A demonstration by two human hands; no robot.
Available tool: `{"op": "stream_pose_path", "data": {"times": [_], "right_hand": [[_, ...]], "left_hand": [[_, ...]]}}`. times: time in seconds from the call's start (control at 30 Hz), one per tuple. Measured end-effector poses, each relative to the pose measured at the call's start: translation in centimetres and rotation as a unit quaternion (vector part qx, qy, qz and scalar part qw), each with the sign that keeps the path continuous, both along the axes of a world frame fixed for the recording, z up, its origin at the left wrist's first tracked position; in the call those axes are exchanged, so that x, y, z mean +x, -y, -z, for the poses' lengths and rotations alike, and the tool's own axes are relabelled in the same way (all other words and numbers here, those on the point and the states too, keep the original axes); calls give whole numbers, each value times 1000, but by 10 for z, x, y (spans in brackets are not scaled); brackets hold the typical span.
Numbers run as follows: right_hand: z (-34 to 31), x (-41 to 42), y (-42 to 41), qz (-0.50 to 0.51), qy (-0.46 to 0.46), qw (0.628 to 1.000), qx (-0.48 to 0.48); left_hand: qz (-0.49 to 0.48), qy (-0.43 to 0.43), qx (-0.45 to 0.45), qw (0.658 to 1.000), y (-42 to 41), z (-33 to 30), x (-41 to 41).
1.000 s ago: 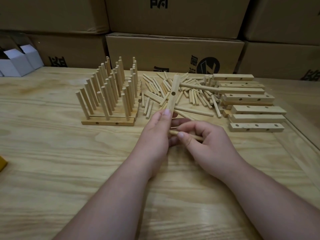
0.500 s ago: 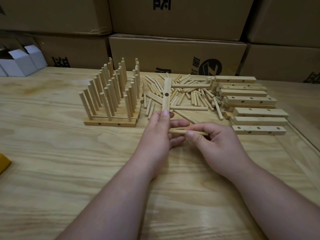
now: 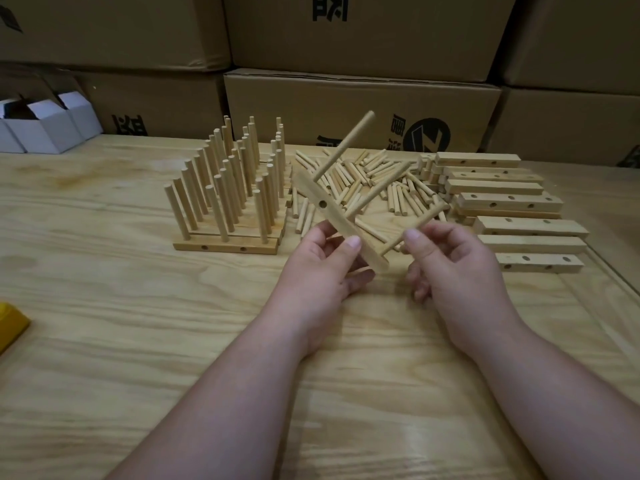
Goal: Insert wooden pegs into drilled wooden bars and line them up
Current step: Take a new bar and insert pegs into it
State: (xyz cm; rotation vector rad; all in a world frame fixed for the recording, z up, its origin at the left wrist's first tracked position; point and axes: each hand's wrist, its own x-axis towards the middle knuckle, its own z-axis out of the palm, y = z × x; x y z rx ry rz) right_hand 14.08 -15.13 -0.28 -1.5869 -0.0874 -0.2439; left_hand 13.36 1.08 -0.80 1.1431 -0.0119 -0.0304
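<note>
My left hand (image 3: 322, 265) grips a drilled wooden bar (image 3: 337, 221) by its near end and holds it tilted above the table. Three pegs stick out of the bar toward the upper right: a far peg (image 3: 346, 143), a middle peg (image 3: 379, 188) and a near peg (image 3: 420, 225). My right hand (image 3: 450, 268) pinches the near peg close to the bar. A side hole in the bar faces me. Finished bars with upright pegs (image 3: 225, 202) stand in a row at the left. Loose pegs (image 3: 367, 174) lie in a heap behind my hands.
Empty drilled bars (image 3: 509, 202) are stacked at the right, near the table's right edge. Cardboard boxes (image 3: 360, 109) wall off the back. Small white boxes (image 3: 45, 129) stand at the far left, and a yellow object (image 3: 10, 323) lies at the left edge.
The bar has risen and turned, so its pegs now point up and to the right. The peg in my right hand now stands in the bar's near end.
</note>
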Motion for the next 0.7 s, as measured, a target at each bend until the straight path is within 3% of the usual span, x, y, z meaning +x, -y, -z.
{"op": "stream_pose_path", "data": {"times": [0.13, 0.4, 0.7], "right_hand": [[4, -2, -4, -42, 33, 992, -117], [3, -2, -4, -21, 21, 986, -162], [-12, -9, 0, 71, 26, 994, -73]], "left_hand": [[1, 14, -5, 1000, 1, 1, 0], [-4, -1, 18, 1000, 1, 2, 0], [52, 8, 166, 985, 7, 1, -10]]}}
